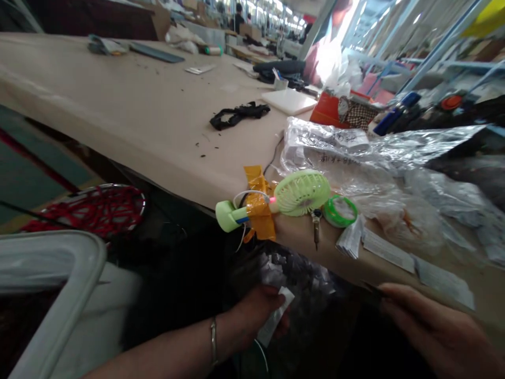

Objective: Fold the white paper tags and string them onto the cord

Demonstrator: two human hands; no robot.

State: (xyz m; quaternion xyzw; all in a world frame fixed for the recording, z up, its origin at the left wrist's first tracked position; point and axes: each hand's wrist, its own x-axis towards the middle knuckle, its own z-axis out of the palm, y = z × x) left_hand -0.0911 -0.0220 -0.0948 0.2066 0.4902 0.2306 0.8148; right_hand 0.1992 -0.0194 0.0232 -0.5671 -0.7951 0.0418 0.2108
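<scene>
My left hand (pixel 258 310) is below the table edge, fingers pinched on a small white paper tag (pixel 276 316) against a dark garment in clear plastic (pixel 292 273). My right hand (pixel 430 326) reaches in from the lower right, its fingers closed around something thin and dark at the table edge that I cannot make out. Just above both hands a light green handheld fan (pixel 300 193) is taped to the table edge with orange tape (pixel 260 210). A green ring (pixel 340 210) and a small key lie beside it.
White paper labels (pixel 389 251) lie along the table edge. Crumpled clear plastic bags (pixel 394 158) cover the right of the beige table (pixel 138 116). A black cloth strip (pixel 239 114) and a white board (pixel 289 101) lie farther back. A white-rimmed bin (pixel 67 273) stands at lower left.
</scene>
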